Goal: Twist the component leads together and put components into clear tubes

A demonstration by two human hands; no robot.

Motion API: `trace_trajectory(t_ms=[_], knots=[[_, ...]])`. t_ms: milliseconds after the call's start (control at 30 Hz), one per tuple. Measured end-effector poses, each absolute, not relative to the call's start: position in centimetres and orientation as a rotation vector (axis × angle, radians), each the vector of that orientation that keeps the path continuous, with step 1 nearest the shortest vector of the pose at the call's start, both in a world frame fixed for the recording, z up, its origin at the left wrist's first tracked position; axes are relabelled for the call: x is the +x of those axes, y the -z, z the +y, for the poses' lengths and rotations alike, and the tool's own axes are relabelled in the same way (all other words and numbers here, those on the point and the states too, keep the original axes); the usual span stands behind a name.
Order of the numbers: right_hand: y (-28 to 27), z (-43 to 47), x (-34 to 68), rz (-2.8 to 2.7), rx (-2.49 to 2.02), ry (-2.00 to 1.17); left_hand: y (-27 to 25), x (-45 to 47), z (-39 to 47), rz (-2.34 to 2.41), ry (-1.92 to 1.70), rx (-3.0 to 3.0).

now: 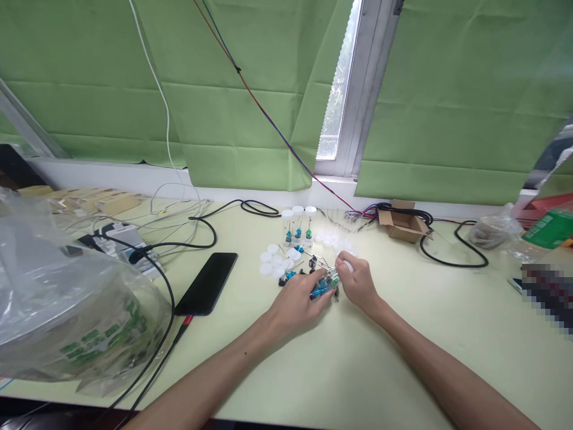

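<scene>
A clear tube point(323, 286) with blue and green pieces inside lies tilted in my left hand point(295, 298), whose fingers are wrapped round it. My right hand point(359, 279) is closed on the white cap point(348, 267) at the tube's upper right end. Just beyond, three clear tubes point(298, 227) with white caps stand upright, each holding small blue or green parts with thin metal stems. Loose white caps point(271, 261) lie to the left of them. Small blue and black parts point(290, 275) are scattered by my left hand, which partly hides them.
A black phone point(208, 283) with a cable plugged in lies left of my forearm. Beyond it are a large plastic bag point(80, 310) and tangled cables point(203, 227). An opened cardboard box point(404, 227) and a looped black cable point(461, 263) sit at the back right of the table point(412, 370).
</scene>
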State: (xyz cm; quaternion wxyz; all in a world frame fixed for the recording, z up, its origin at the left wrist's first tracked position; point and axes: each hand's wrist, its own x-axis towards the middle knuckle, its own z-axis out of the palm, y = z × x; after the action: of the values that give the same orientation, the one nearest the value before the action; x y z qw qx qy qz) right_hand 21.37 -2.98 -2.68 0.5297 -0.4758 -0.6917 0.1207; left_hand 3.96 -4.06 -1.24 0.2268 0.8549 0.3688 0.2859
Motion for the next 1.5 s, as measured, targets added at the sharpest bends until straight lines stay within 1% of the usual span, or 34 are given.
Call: trace_trajectory(t_ms=[167,300,633,833,933,1000,1167,1233,1300,1500], knots=[[2.5,-2.8,21.5,-1.667,-1.164,-0.330,1.3,4.1,-4.2,1.015,-0.806,2.299],[2.3,-2.8,21.4,-1.649,-1.174,-0.425,1.2,4.1,-3.9,1.055,-0.830,2.228],[2.6,-3.5,20.3,-1.479,-1.000,-0.641,0.9,4.2,-3.1,1.044,-1.007,1.989],[3.0,-3.9,19.4,-1.475,-0.992,-0.650,1.2,4.1,-3.1,1.063,-1.017,1.986],[2.6,-4.0,19.3,-1.478,-1.007,-0.572,1.5,4.1,-3.3,1.065,-1.000,2.029],[1.9,-4.1,19.6,-1.460,-1.029,-0.444,1.6,4.1,-3.4,1.076,-1.058,2.058],[-0.3,-3.5,21.0,-1.316,-1.031,-0.020,1.2,3.8,-3.5,1.119,-1.512,2.108],[-1.0,-3.1,21.5,-1.303,-1.032,0.078,1.0,3.8,-3.5,1.107,-1.587,2.119],[-1.5,-2.7,21.9,-1.346,-1.058,0.143,1.1,3.9,-3.7,1.052,-1.533,2.146],[-2.1,-0.4,21.7,-1.648,-1.219,0.154,2.7,4.5,-4.2,0.778,-1.096,2.413]])
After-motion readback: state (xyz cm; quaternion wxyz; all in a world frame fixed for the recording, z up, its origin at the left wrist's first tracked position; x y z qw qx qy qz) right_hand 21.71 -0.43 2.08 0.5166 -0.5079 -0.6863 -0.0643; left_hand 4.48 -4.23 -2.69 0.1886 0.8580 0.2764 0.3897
